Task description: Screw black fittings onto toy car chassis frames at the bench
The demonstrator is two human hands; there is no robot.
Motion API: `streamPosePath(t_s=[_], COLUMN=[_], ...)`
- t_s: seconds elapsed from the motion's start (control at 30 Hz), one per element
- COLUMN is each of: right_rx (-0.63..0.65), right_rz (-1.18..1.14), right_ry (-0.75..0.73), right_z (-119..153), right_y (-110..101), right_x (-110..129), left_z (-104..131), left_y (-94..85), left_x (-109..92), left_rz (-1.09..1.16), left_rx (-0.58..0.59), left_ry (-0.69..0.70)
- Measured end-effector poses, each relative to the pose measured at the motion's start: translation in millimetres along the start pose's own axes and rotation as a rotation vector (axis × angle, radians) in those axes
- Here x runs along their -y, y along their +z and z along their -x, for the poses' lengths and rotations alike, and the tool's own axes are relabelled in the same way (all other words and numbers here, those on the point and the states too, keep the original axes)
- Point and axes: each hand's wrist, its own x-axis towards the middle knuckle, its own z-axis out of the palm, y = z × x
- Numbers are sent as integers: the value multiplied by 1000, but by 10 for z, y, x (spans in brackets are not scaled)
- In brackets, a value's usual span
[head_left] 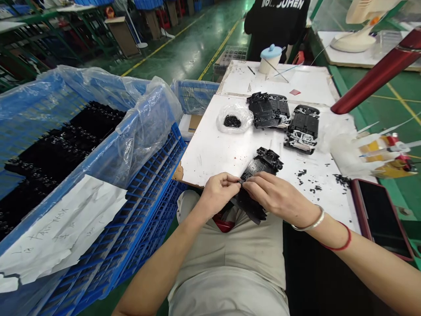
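Note:
A black toy car chassis (259,166) lies across the near edge of the white table, its near end tilted down over my lap. My left hand (219,192) pinches a tiny black part at the chassis's left side; its kind is too small to tell. My right hand (274,195) is closed over the chassis's right side, fingertips pressed on it close to the left hand's. Beyond them a clear plastic bag (241,115) holds small black parts (232,121). More upturned black chassis (268,109) sit together at the back, with another car underside (303,128) to their right.
At left stands a plastic-lined blue crate (144,193) of black chassis, with a handwritten paper (62,232) on it. A phone (383,217), black scraps (315,188), glue bottles (384,153) and a red pole (378,72) are at right. A lidded cup (270,59) and a person (276,26) are ahead.

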Motion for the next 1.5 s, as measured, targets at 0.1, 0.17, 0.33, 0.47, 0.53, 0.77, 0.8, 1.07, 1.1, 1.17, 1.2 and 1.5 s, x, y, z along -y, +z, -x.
streamPosePath(t_s=[0.1,0.17,0.33,0.47,0.53,0.77,0.8,1.07,1.1,1.17,1.2,1.5], right_rx=[16,26,50,-23,-79,-72,-49,-106,-137,-185,-203,-287], right_rz=[-43,-67,-108,-152,-218,-546,-609,-1227,-1258,-1282,-1284,-1610], right_ry=[17,26,64,221,388,956,1022,1202,1212,1248,1269,1298], right_z=[15,20,23,132,257,813,870,953,928,876,853,601], right_y=[8,20,28,-65,-138,-234,-214,33,54,81,88,173], right_x=[18,31,54,93,139,481,548,1047,1089,1155,1177,1123], left_z=[11,16,43,100,132,200,205,288,301,326,338,597], left_y=[4,9,29,22,12,9,15,90,96,101,100,-161], left_x=[-1,3,73,144,159,234,262,450,462,487,500,590], left_rz=[-26,-37,47,121,137,250,273,308,291,262,254,87], left_rx=[-4,-8,-3,-12,-38,-87,-81,-74,-71,-64,-63,61], left_ry=[-12,-19,-34,-57,-73,-103,-98,-15,0,26,37,216])
